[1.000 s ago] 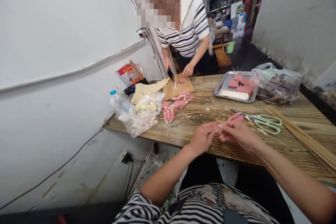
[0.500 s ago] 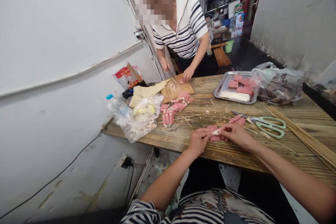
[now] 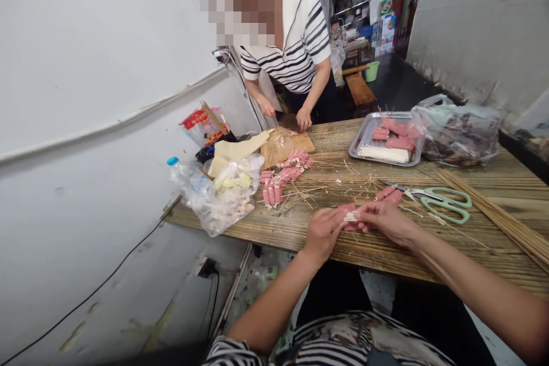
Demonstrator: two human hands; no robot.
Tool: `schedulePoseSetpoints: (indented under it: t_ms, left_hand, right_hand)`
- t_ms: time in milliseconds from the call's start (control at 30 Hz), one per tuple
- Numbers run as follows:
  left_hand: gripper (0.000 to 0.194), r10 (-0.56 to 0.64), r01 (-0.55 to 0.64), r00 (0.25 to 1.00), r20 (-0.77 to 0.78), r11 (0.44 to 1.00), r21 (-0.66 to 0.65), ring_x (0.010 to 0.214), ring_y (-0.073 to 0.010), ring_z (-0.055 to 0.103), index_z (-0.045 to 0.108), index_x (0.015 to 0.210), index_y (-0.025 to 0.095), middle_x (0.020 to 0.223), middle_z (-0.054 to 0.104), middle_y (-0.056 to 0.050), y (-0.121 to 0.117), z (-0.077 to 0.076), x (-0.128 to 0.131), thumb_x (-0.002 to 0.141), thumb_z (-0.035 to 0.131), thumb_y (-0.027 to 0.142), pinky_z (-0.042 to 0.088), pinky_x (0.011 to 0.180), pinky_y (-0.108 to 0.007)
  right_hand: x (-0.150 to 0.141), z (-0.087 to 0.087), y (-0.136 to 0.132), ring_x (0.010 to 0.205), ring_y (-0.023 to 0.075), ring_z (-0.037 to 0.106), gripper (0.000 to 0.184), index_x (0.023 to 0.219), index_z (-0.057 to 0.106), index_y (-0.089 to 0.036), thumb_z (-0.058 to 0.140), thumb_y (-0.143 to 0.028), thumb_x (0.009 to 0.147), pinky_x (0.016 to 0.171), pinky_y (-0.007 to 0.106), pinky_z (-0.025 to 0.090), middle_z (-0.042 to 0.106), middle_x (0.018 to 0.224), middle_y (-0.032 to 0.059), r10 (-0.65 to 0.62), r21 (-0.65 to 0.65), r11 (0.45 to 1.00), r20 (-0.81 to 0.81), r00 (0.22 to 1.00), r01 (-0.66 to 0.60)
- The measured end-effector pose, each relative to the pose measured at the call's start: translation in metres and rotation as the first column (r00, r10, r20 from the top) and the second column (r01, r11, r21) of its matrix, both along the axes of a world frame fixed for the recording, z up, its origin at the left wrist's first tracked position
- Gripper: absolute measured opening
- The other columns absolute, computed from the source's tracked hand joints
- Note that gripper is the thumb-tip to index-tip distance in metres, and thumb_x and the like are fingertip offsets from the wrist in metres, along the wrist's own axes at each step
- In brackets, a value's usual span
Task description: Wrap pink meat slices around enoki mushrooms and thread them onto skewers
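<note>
My left hand (image 3: 321, 232) and my right hand (image 3: 386, 218) meet over the near edge of the wooden table (image 3: 472, 240). Between their pinched fingers lies a pink meat slice (image 3: 348, 216) wrapped round a white filling. Both hands grip it, fingers closed. Two more pink rolls (image 3: 389, 195) lie just beyond my right hand. Green-handled scissors (image 3: 441, 202) rest to the right of them.
Across the table a person in a striped shirt (image 3: 295, 46) has both hands at a wooden cutting board (image 3: 285, 147). Finished rolls on skewers (image 3: 283, 177) lie in the middle. A metal tray (image 3: 364, 137) of meat, plastic bags (image 3: 458, 131) (image 3: 223, 191) and a bundle of bamboo skewers (image 3: 501, 223) surround them.
My hands lowered the meat slice onto the table and went on rolling it. The view drifted slightly. The other person's hands shifted on the cutting board.
</note>
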State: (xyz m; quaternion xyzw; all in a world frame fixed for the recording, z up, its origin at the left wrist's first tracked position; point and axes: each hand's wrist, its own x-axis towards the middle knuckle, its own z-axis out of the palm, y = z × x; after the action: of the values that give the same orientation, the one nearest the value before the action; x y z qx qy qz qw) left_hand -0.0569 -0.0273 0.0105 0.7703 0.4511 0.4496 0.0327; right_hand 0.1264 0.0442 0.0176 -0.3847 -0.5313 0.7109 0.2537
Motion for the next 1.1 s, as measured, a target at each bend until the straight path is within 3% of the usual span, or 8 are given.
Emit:
schedulePoseSetpoints:
  t_ms: [167, 300, 400, 567, 700, 867, 933, 1100]
  left_hand:
    - [0.025, -0.088, 0.088, 0.996, -0.023, 0.996, 0.004, 0.098, -0.0158, 0.069, 0.069, 0.109, 0.024, 0.111, 0.072, -0.007, 0.01, -0.005, -0.003, 0.095, 0.049, 0.02, 0.054, 0.082, -0.031]
    - [0.02, -0.095, 0.095, 0.995, 0.01, 0.995, -0.02, 0.09, -0.0159, 0.07, 0.072, 0.101, 0.021, 0.1, 0.075, -0.006, 0.016, -0.017, -0.006, 0.094, 0.053, 0.022, 0.055, 0.08, -0.031]
    - [0.02, -0.133, 0.131, 0.991, -0.023, 0.989, -0.065, 0.092, -0.0164, 0.07, 0.072, 0.1, 0.022, 0.099, 0.075, -0.007, 0.019, -0.022, -0.007, 0.094, 0.053, 0.022, 0.054, 0.081, -0.032]
    - [0.021, -0.139, 0.131, 0.986, -0.094, 0.988, -0.083, 0.09, -0.0169, 0.07, 0.073, 0.096, 0.021, 0.094, 0.076, -0.007, 0.021, -0.024, -0.006, 0.094, 0.053, 0.025, 0.054, 0.083, -0.033]
    - [0.026, -0.135, 0.125, 0.963, -0.231, 0.99, -0.06, 0.085, -0.0184, 0.068, 0.071, 0.093, 0.016, 0.09, 0.074, -0.01, 0.02, -0.016, -0.004, 0.096, 0.047, 0.024, 0.054, 0.08, -0.034]
    - [0.025, -0.135, 0.13, 0.903, -0.407, 0.991, -0.041, 0.09, -0.0208, 0.065, 0.069, 0.097, 0.012, 0.095, 0.071, -0.013, 0.015, -0.01, -0.004, 0.096, 0.047, 0.023, 0.054, 0.083, -0.035]
    - [0.025, -0.13, 0.121, 0.895, -0.427, 0.991, -0.048, 0.091, -0.0199, 0.065, 0.069, 0.097, 0.014, 0.094, 0.071, -0.011, 0.015, -0.011, -0.004, 0.095, 0.049, 0.028, 0.054, 0.084, -0.033]
    - [0.028, -0.126, 0.098, 0.9, -0.417, 0.991, -0.086, 0.089, -0.0185, 0.066, 0.07, 0.094, 0.016, 0.096, 0.072, -0.01, 0.019, -0.017, -0.005, 0.098, 0.043, 0.024, 0.054, 0.084, -0.033]
  right_hand:
    - [0.0, 0.002, 0.002, 0.055, 0.0096, 0.055, 0.046, 0.068, 0.062, -0.015, 0.078, -0.057, 0.056, 0.059, 0.026, 0.047, 0.064, 0.061, 0.001, 0.006, 0.019, 1.0, 0.018, 1.0, -0.006]
    - [0.004, -0.003, 0.003, 0.057, 0.0139, 0.057, 0.043, 0.072, 0.067, -0.017, 0.068, -0.06, 0.067, 0.061, 0.029, 0.046, 0.064, 0.061, 0.0021, 0.002, 0.272, 0.961, 0.174, 0.985, -0.05]
    - [0.007, -0.008, 0.005, 0.071, 0.02, 0.062, 0.036, 0.079, 0.072, -0.021, 0.059, -0.055, 0.078, 0.07, 0.034, 0.047, 0.07, 0.076, 0.005, -0.039, 0.538, 0.832, 0.298, 0.954, -0.135]
    - [0.01, -0.012, 0.006, 0.08, 0.0208, 0.059, 0.034, 0.08, 0.072, -0.021, 0.046, -0.04, 0.091, 0.074, 0.034, 0.045, 0.067, 0.082, 0.0082, -0.05, 0.805, 0.531, 0.342, 0.938, -0.265]
    - [0.011, -0.012, 0.003, 0.078, 0.0192, 0.054, 0.036, 0.083, 0.069, -0.018, 0.037, -0.028, 0.096, 0.071, 0.032, 0.042, 0.062, 0.082, 0.0089, -0.09, 0.884, 0.286, 0.409, 0.908, -0.37]
    - [0.016, -0.02, -0.001, 0.08, 0.0198, 0.05, 0.033, 0.091, 0.066, -0.016, 0.033, -0.019, 0.097, 0.073, 0.033, 0.041, 0.059, 0.085, 0.0088, -0.133, 0.84, 0.013, 0.54, 0.831, -0.543]
    - [0.016, -0.023, -0.002, 0.079, 0.0193, 0.05, 0.03, 0.091, 0.064, -0.015, 0.035, -0.02, 0.097, 0.074, 0.033, 0.04, 0.058, 0.086, 0.0083, -0.161, 0.815, -0.045, 0.565, 0.809, -0.578]
    - [0.014, -0.025, -0.002, 0.076, 0.0189, 0.049, 0.03, 0.084, 0.063, -0.015, 0.035, -0.017, 0.096, 0.073, 0.033, 0.04, 0.057, 0.082, 0.0078, -0.209, 0.78, -0.104, 0.59, 0.78, -0.617]
